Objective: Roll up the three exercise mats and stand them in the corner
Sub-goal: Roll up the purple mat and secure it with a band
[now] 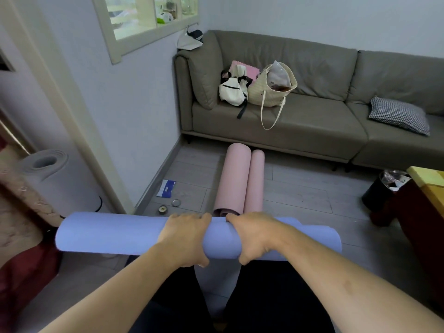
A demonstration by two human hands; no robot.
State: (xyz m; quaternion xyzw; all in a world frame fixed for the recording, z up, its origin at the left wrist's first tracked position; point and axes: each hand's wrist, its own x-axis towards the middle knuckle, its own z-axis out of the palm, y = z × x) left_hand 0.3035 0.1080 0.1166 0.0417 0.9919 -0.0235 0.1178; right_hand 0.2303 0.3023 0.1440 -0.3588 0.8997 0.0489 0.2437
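Both hands on rolled blue mat [115,233], held crosswise: left hand [186,237] and right hand [254,235] curled round its middle. Two rolled pink mats [236,179] lie side by side on floor [300,188] before sofa [324,121]. Woven tote [269,92] on sofa holds plastic bag; black bin [376,195] holds litter.

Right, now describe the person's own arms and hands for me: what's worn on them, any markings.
Both forearms are bare to the frame edge: no sleeves, watch, rings or gloves show. The left hand and right hand are ungloved. The right forearm carries one small darker mark.
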